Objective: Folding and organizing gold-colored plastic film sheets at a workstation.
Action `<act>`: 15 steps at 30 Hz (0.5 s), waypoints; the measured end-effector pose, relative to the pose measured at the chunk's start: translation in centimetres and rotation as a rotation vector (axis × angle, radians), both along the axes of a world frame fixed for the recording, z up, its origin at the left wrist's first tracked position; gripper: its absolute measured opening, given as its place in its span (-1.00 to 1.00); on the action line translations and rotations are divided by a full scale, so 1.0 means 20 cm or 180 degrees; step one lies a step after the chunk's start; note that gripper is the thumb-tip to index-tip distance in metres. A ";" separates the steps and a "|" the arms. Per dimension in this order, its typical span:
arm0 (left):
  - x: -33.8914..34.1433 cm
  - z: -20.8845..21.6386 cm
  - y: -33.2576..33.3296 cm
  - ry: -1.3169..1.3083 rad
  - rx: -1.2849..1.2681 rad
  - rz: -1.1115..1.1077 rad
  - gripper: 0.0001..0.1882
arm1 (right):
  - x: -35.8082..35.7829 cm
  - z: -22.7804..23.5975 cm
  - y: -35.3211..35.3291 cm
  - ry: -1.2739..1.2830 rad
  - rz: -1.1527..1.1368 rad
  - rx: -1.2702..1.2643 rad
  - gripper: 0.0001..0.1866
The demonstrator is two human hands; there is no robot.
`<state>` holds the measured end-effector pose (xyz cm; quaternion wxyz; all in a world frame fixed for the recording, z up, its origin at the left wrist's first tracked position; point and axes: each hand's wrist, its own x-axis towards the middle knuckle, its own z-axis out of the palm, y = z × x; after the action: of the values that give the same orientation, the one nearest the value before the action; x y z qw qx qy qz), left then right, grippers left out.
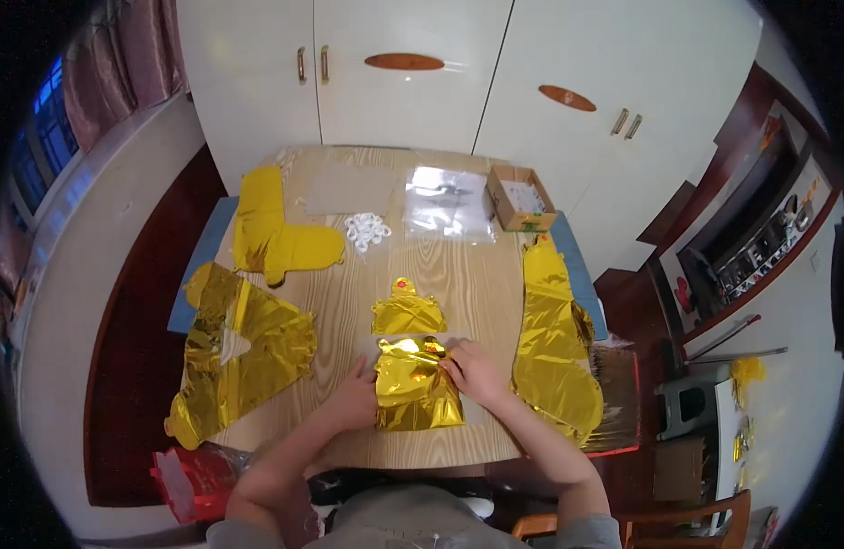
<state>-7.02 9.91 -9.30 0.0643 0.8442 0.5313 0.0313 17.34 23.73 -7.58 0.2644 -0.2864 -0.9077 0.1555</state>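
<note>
Foil balloon (415,384) between both hands (353,403)

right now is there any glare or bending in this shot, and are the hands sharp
Head view: glare flares off the gold foil under both hands and off the clear bag; cabinet doors and table edge bow toward the black fisheye rim; left hand and right hand look fairly sharp.

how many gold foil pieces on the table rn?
5. One under both hands at the near edge, a small one just beyond it, two on the left (far, near), one long piece along the right edge. Stacked layers may hide more.
</note>
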 end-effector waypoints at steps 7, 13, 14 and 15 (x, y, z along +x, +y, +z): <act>0.03 0.07 -0.13 -0.0098 0.0222 -0.0021 -0.53 | -0.01 0.02 -0.11 -0.0056 0.0073 0.0401 -0.76; 0.03 0.04 -0.14 0.0023 -0.0086 0.0198 -0.55 | -0.02 -0.02 -0.08 -0.0207 0.0158 0.0184 -0.70; 0.03 0.05 -0.16 -0.0068 -0.0105 0.0300 -0.56 | -0.03 -0.02 -0.08 -0.0163 0.0183 0.0166 -0.70; 0.04 0.08 -0.20 -0.0164 -0.0116 0.0397 -0.56 | -0.03 -0.02 -0.09 -0.0124 0.0203 0.0156 -0.70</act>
<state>-6.32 5.97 -7.75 0.0912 0.8071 0.5815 0.0473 16.83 21.95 -7.90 0.2485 -0.2538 -0.9249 0.1360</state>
